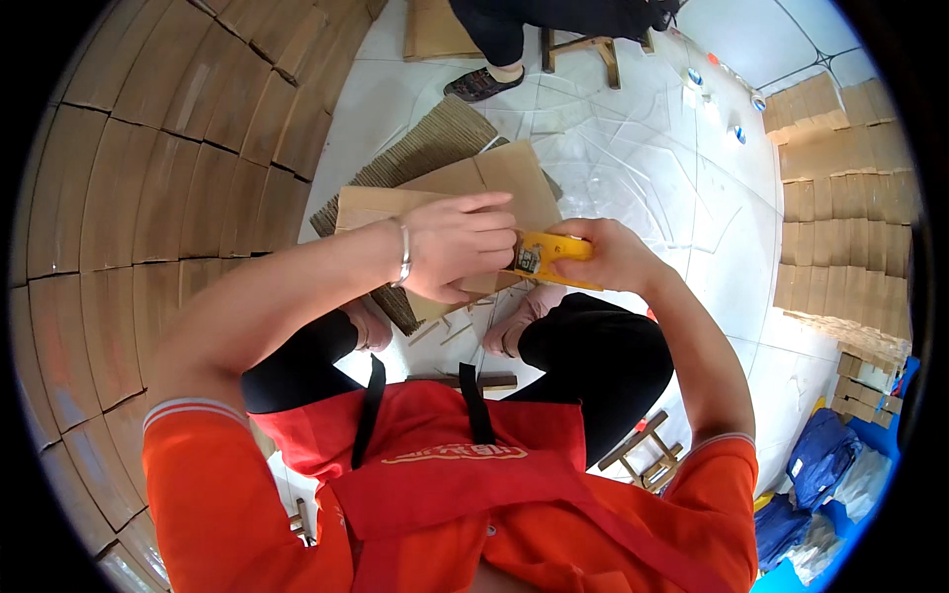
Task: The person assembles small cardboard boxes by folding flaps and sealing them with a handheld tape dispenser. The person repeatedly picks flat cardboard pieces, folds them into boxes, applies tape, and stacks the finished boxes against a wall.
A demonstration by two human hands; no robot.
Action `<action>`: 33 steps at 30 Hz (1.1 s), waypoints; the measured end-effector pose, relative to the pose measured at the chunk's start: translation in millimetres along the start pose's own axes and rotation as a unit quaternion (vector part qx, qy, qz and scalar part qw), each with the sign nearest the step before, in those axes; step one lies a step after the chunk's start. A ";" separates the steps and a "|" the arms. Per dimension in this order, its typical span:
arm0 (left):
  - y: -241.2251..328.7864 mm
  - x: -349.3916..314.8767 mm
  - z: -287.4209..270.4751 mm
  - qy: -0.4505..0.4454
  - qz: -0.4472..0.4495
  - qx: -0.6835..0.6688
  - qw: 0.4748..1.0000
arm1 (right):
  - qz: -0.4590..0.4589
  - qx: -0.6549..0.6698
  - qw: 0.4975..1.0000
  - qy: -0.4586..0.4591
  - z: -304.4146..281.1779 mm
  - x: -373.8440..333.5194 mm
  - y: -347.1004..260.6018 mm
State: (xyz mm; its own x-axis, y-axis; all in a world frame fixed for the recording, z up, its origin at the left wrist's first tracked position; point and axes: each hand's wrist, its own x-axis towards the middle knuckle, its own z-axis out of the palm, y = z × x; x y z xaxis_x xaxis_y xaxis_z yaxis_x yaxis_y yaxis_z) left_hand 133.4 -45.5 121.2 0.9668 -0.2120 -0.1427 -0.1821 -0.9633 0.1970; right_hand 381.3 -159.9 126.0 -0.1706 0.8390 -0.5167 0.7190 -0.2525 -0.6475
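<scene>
My left hand [457, 243] rests palm down on a folded brown cardboard piece [519, 176], its fingers stretched to the right and a bracelet on the wrist. My right hand [621, 257] is wrapped round a yellow hand tool [550, 247] with a dark front end. That end sits at the cardboard's right side, close to my left fingertips; its exact kind is not plain. Under the cardboard lies a stack of corrugated sheets [435, 143], partly covered.
Stacked brown cartons [158, 178] form a wall at left, with more carton stacks [840, 237] at right. Another person's shoe [484, 85] and a wooden stool [598, 51] stand ahead. Clear plastic film [633, 178] covers some floor. Blue bags [820, 455] lie lower right.
</scene>
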 end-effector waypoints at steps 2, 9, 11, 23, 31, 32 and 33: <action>1.1 22.1 -5.2 -0.109 0.008 0.001 0.994 | -0.001 -0.061 0.998 0.019 2.2 -0.9 -13.6; 28.8 96.6 -32.9 -0.456 -0.019 0.120 0.881 | 0.006 -0.205 0.971 0.121 49.4 -4.2 -11.8; 30.3 79.3 -26.1 -0.333 -0.049 0.101 0.936 | 0.024 -0.144 0.970 0.193 42.7 -30.8 -10.6; 23.7 -84.1 -28.2 -0.009 -0.479 -0.115 0.870 | -0.082 0.331 0.815 0.468 49.6 -45.0 56.5; 262.9 -206.3 -216.5 0.407 -0.512 0.450 0.608 | -0.151 0.401 0.811 0.399 70.2 -61.5 16.0; 296.2 -229.2 -257.4 0.441 -0.484 0.555 0.513 | -0.143 0.396 0.805 0.419 67.7 -58.4 25.7; 322.7 -257.3 -288.3 0.405 -0.471 0.674 0.400 | -0.148 0.392 0.805 0.421 65.7 -64.6 19.4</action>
State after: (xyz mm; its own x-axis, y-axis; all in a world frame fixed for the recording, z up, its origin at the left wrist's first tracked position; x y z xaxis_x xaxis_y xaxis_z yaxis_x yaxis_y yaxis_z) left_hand -122.5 -254.5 501.2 0.3617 -0.0543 0.9307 0.9279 0.1179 -0.3537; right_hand 362.0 -250.7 110.0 0.4979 0.8641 0.0735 0.0285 0.0684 -0.9973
